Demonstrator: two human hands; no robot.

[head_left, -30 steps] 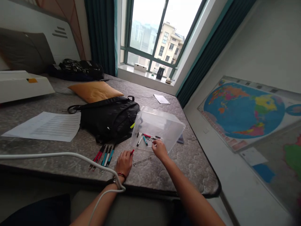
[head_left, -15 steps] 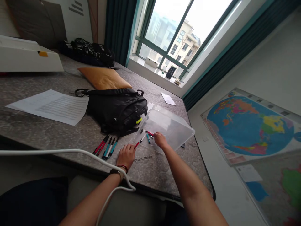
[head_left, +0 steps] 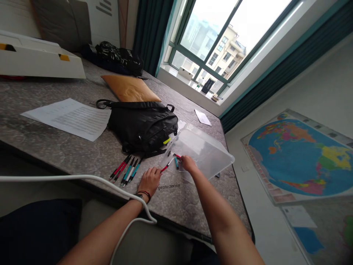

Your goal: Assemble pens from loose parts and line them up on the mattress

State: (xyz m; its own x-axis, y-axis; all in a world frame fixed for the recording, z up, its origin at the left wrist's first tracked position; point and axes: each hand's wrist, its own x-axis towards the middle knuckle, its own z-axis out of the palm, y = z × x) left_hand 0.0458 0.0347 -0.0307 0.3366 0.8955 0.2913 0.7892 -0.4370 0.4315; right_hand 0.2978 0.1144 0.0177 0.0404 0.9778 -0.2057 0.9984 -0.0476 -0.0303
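- Left hand [head_left: 150,180]: resting on the grey patterned mattress [head_left: 179,211], fingers closed on a slim red pen [head_left: 165,168] that points towards the box
- Right hand [head_left: 189,164]: reaching to the near end of the clear plastic box [head_left: 209,145], fingers curled, fingertips at the end of a second, red-barrelled pen [head_left: 177,156]; cannot tell whether they grasp it
- Loose at the same end of the box: a short teal pen with dark end [head_left: 177,163], just beside the right fingertips; a small black piece [head_left: 169,153], nearer the backpack
- Left of the left hand, five pens side by side on the mattress, apart from the hand: two red-and-black pens [head_left: 120,167], then teal, white and teal ones with black ends
- Black fabric backpack [head_left: 143,127]: lying behind the row, its right side close to the box
- Printed white paper sheet [head_left: 74,118]: flat, left of the backpack; orange padded envelope [head_left: 131,89] behind
- Thick white cable [head_left: 82,177]: crosses the view in front of the left wrist
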